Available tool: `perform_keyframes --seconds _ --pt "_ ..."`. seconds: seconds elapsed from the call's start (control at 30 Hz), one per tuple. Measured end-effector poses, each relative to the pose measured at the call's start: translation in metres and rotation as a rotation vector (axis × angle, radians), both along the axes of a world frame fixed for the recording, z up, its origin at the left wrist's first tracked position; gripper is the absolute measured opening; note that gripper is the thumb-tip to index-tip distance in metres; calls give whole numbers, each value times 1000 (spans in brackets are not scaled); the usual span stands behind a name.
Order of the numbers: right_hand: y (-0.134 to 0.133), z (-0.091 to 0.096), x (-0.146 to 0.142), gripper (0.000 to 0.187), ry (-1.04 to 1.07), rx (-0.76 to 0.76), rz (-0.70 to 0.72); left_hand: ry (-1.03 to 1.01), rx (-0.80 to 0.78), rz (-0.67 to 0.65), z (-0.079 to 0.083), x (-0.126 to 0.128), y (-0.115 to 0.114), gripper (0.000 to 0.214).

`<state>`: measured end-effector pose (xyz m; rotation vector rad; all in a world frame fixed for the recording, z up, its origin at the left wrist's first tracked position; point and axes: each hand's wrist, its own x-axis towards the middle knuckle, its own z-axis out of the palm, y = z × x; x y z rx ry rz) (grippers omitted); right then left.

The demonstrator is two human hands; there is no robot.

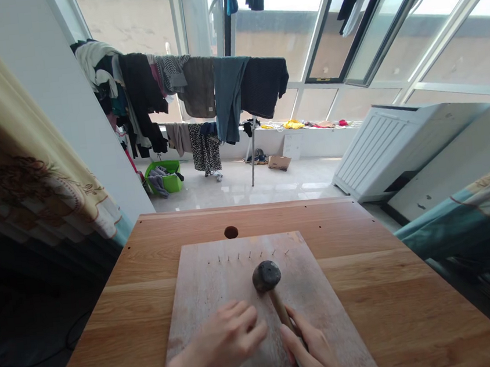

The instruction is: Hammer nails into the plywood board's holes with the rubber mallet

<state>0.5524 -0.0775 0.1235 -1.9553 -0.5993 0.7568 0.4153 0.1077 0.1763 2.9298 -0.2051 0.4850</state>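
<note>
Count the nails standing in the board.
7 nails, in one row across the far part of the board, beyond the mallet. A dark dot left of them may be another; the mallet could hide more.

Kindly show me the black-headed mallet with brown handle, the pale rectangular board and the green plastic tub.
Black-headed mallet with brown handle (266,276): head view, on its black head.
Pale rectangular board (304,288): head view, bare surface beside the mallet.
Green plastic tub (174,183): head view, front wall.

No text or number can be read. The small yellow mark (323,79) on the window frame (366,19) and the pale patch (211,109) on the grey cloth (197,86) are too small to make out.
</note>
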Motion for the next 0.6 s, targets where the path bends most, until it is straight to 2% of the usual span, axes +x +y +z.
perform_keyframes --seconds 0.07,0.13,0.2,0.27,0.37,0.6 --pt "0 -1 -2 80 43 -6 19 -71 -247 145 1 -3 22 20" --pt "0 -2 -2 82 68 -15 32 -195 -512 359 -3 -4 48 23" --pt "1 -1 -2 84 73 -26 31 -318 -666 585 -10 -3 73 16" --pt "1 0 -1 87 71 -37 30 -377 -759 727 -17 -2 91 14" --pt "2 2 -1 89 66 -44 50 -346 -814 784 -26 -1 100 17" --pt "2 4 1 86 123 -49 56 -297 -797 789 -30 -7 94 18"
